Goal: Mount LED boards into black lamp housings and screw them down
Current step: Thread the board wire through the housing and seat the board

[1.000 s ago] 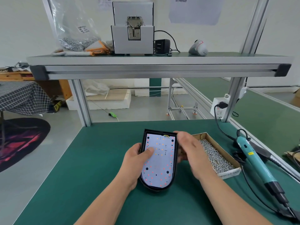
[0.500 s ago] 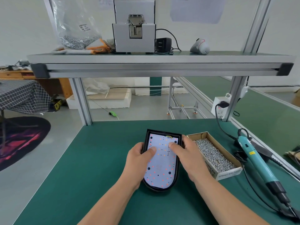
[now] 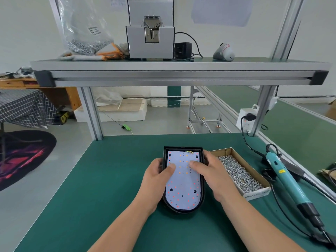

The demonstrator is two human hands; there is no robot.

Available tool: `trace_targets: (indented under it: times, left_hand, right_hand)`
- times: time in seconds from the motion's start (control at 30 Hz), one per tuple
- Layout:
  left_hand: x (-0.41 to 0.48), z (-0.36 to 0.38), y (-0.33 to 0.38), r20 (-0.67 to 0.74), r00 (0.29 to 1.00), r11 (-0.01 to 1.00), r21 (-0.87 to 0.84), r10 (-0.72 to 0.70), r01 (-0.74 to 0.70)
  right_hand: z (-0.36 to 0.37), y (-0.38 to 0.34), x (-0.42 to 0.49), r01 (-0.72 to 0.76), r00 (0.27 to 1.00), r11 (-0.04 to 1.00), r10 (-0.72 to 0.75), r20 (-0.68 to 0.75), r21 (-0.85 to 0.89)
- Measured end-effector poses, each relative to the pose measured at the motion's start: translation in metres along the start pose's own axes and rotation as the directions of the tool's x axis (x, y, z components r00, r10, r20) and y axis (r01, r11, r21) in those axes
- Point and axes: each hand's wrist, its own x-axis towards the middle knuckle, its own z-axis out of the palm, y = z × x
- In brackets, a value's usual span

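Holding the black lamp housing (image 3: 183,210), square at the far end and round at the near end, flat on the green table (image 3: 109,179), near the front middle. Gripping its left side with the left grip (image 3: 158,177), curling the fingers round the black rim and laying the thumb on top of the white LED board (image 3: 183,188) with red and orange dots. Pressing down on the far half of that board with the right grip (image 3: 211,172), spreading the fingers out nearly straight and flat, not wrapping them round anything. Seating the board inside the housing, with the black rim showing all round it. Not being able to tell if the dark round spots near the board's corners are holding anything.

Having an open brown cardboard box (image 3: 255,195) just to the right of the housing, close beside the right wrist, filled with small shiny silver screws (image 3: 238,175). Having a blue-green electric screwdriver (image 3: 283,177) with a black cord lying further right on the table, well apart from both grips.

Looking up at a grey metal shelf (image 3: 163,66) above the table, carrying a grey box-shaped machine (image 3: 150,44) and, to its left, a clear plastic bag (image 3: 85,33) with silver bits at the bottom.
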Motion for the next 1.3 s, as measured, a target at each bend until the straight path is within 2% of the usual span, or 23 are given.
trace_targets:
  times: [0.2,0.37,0.47,0.57,0.67,0.7,0.77,0.83,0.9,0.97,1.0,1.1,1.2,1.3]
  left_hand:
    - [0.002,0.003,0.007,-0.064,0.993,0.983,0.164,0.096,-0.084]
    - [0.001,0.005,0.003,-0.081,0.99,0.985,0.143,0.113,-0.101]
    - [-0.001,0.004,0.002,-0.009,0.996,0.996,-0.03,0.087,-0.088]
    - [0.002,0.002,0.005,0.096,0.995,0.975,-0.222,0.002,0.02]
    - [0.012,-0.006,0.005,0.082,0.994,0.932,-0.35,-0.069,0.093]
    - [0.015,-0.011,0.003,0.081,0.993,0.949,-0.299,-0.08,0.101]
    - [0.016,-0.02,0.0,0.09,0.994,0.998,-0.007,-0.065,0.066]
    - [0.016,-0.027,-0.005,0.107,0.994,0.972,0.235,-0.015,-0.011]
    - [0.018,-0.033,-0.007,0.093,0.992,0.883,0.453,0.086,-0.119]
    - [0.018,-0.035,-0.005,0.086,0.981,0.724,0.665,0.171,-0.185]
    - [0.018,-0.037,-0.004,0.065,0.982,0.696,0.697,0.178,-0.172]
    - [0.017,-0.037,-0.004,-0.016,0.989,0.773,0.626,0.145,-0.104]
    - [0.015,-0.034,-0.002,-0.04,0.989,0.786,0.612,0.14,-0.086]
    - [0.015,-0.036,-0.001,-0.07,0.986,0.746,0.662,0.151,-0.067]
  right_hand:
    - [0.001,-0.004,0.002,0.055,0.998,0.997,-0.056,-0.029,-0.048]
    - [-0.001,-0.002,0.002,0.051,0.999,0.998,-0.051,-0.008,-0.037]
    - [-0.003,-0.004,0.003,0.044,0.999,0.999,-0.044,0.004,-0.015]
    - [-0.008,-0.003,0.005,-0.019,1.0,0.998,0.02,-0.016,0.057]
    - [-0.013,0.0,0.007,-0.107,0.992,0.986,0.114,-0.052,0.129]
    - [-0.013,0.0,0.007,-0.132,0.988,0.977,0.144,-0.062,0.164]
    - [-0.014,-0.001,0.008,-0.159,0.981,0.96,0.181,-0.074,0.232]
    - [-0.016,-0.002,0.007,-0.165,0.978,0.946,0.192,-0.076,0.278]
    - [-0.018,0.0,0.007,-0.17,0.977,0.935,0.202,-0.072,0.311]
    - [-0.021,0.001,0.008,-0.174,0.976,0.927,0.208,-0.068,0.333]
    - [-0.023,0.001,0.008,-0.174,0.976,0.927,0.207,-0.068,0.332]
    - [-0.026,0.0,0.009,-0.164,0.983,0.951,0.181,-0.041,0.262]
    - [-0.022,0.0,0.006,-0.142,0.989,0.989,0.139,0.055,0.046]
    - [-0.013,0.002,0.001,-0.201,0.963,0.974,0.217,0.161,-0.109]
